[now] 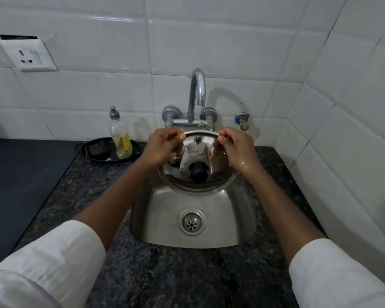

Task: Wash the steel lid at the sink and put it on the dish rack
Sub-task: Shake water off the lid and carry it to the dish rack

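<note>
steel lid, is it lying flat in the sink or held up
Held up, tilted: the round steel lid with its black knob facing the camera is gripped at its top rim by the left hand and right hand.

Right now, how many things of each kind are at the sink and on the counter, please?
Steel lid: 1
Soap bottle: 1
Black dish: 1
Scrub pad in that dish: 1
Tap: 1
Sink: 1
Hands on the lid, left hand and right hand: 2
Total: 8

Left hand [162, 145] and right hand [236, 147] grip the far rim of the tilted steel lid [220, 174], black knob [198, 172] facing the camera, above the sink [193, 232], below the faucet [197, 94].
</note>
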